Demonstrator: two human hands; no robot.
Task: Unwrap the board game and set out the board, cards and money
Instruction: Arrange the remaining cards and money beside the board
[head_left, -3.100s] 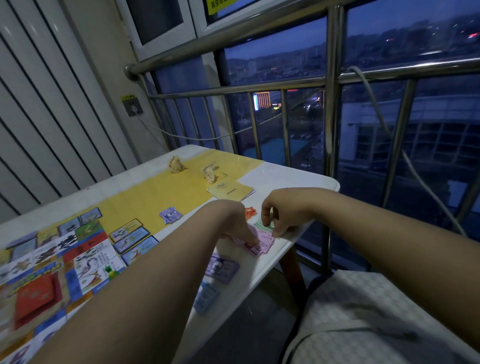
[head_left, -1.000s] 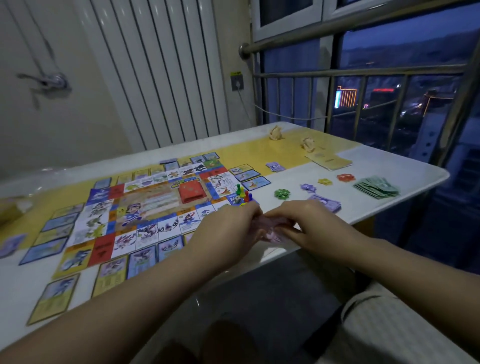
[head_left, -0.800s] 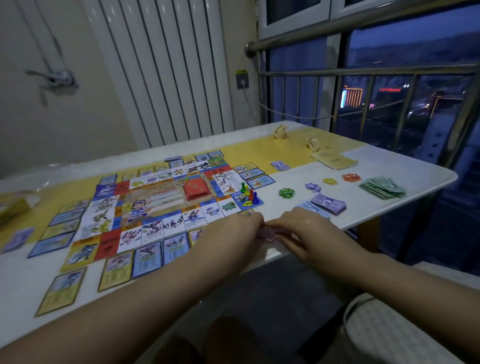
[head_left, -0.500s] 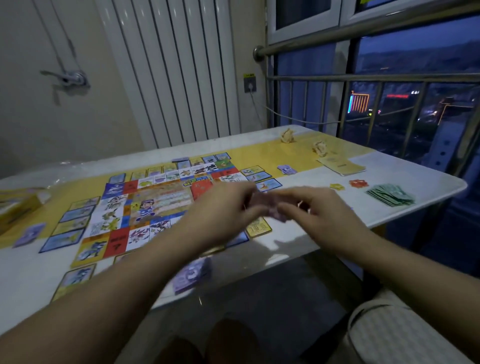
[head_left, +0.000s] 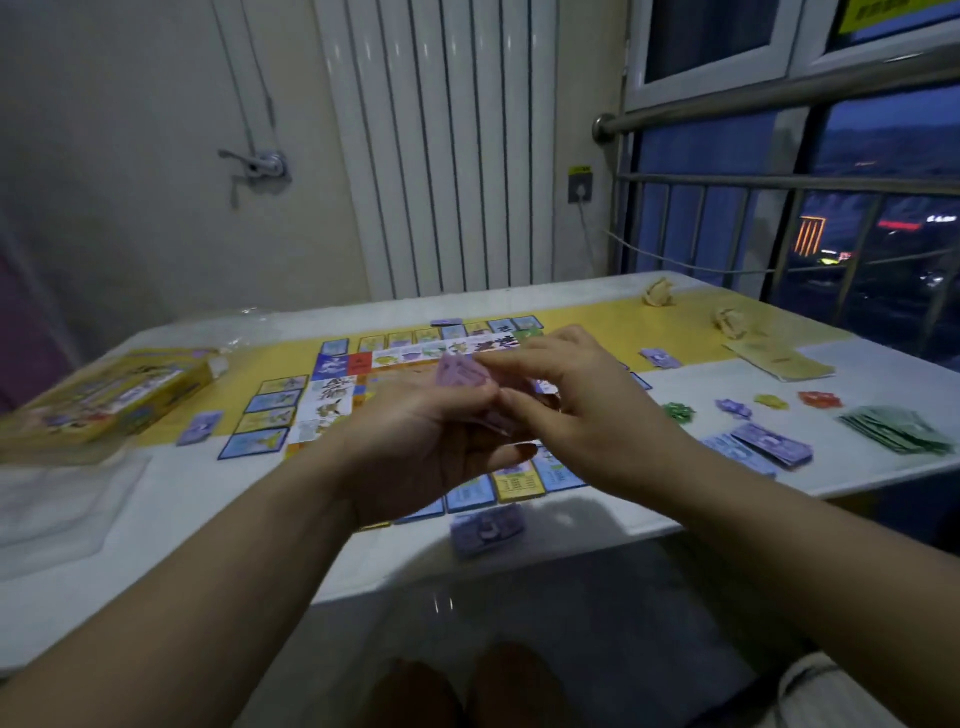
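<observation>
Mid-frame, the left hand grips a stack of pink notes; the right hand pinches its edge, above the board. At far right lie green notes; at left the box, print blurred.

City lights are glowing beyond the steel railing. A cable is trailing down from the wall socket beside the white ribbed panel

Our white table carries the board, a yellow box at left, green notes and what look like purple notes at right.
</observation>
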